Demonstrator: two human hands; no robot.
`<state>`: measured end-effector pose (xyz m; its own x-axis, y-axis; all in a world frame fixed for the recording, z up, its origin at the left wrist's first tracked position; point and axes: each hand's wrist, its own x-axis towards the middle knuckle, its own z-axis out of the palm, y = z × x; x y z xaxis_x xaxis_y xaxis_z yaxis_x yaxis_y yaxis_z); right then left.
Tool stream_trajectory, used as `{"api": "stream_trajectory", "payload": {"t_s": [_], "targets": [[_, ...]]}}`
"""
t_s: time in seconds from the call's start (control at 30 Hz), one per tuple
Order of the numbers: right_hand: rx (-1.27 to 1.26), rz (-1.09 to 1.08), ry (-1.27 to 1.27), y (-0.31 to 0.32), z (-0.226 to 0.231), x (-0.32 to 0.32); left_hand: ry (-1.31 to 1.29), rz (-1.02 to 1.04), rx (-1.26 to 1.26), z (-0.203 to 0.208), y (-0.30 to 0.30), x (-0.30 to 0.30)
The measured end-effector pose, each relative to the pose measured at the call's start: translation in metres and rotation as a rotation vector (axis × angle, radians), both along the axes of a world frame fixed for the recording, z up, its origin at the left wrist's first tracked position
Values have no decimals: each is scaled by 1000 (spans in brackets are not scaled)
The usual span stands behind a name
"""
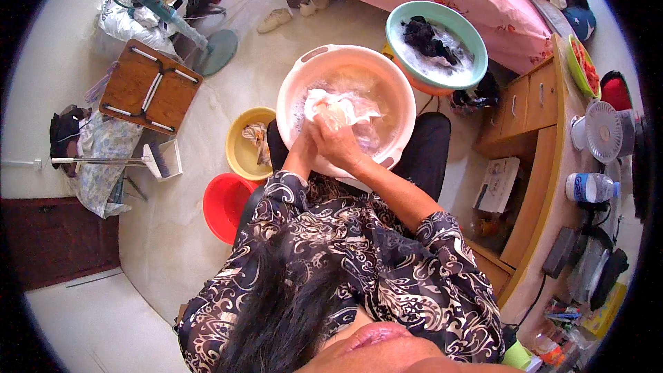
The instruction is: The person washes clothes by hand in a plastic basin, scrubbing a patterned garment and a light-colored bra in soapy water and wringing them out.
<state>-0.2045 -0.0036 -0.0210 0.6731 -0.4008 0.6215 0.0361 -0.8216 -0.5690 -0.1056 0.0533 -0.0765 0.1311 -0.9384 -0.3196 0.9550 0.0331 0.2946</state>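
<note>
A wide pale pink basin [293, 90] stands between my knees, with cloudy, sudsy water in it. Over its middle, a wet white cloth [356, 107] with faint pinkish patches is bunched up. My left hand [308, 136] is closed on the near side of the cloth. Pressed against it, my right hand [337, 139] also grips the cloth, its fingers partly hidden in the folds. Some fabric under the water near the hands is too blurred to make out.
A yellow basin [237, 155] with wet cloth and a red basin [217, 211] sit to the left. Far right, a teal basin [476, 45] holds dark, soapy laundry. A wooden cabinet [545, 166] flanks my right; a folding table [131, 83] and fan [214, 52] stand left.
</note>
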Motion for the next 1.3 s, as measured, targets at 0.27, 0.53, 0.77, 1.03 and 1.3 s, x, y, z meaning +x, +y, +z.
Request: {"api": "stream_trajectory", "payload": {"t_s": [0.27, 0.53, 0.77, 1.03, 1.3], "targets": [[-93, -177, 227, -4, -3, 8, -5, 68, -38, -13, -12, -1], [94, -347, 137, -22, -10, 25, -22, 132, -114, -34, -49, 9], [267, -336, 180, -37, -14, 32, -297, 272, 3, -47, -44, 20], [580, -525, 359, -113, -47, -19, -1905, 290, 670, 7, -14, 3], [433, -499, 751, -108, -75, -12, -2157, -299, 728, -9, -48, -15]]}}
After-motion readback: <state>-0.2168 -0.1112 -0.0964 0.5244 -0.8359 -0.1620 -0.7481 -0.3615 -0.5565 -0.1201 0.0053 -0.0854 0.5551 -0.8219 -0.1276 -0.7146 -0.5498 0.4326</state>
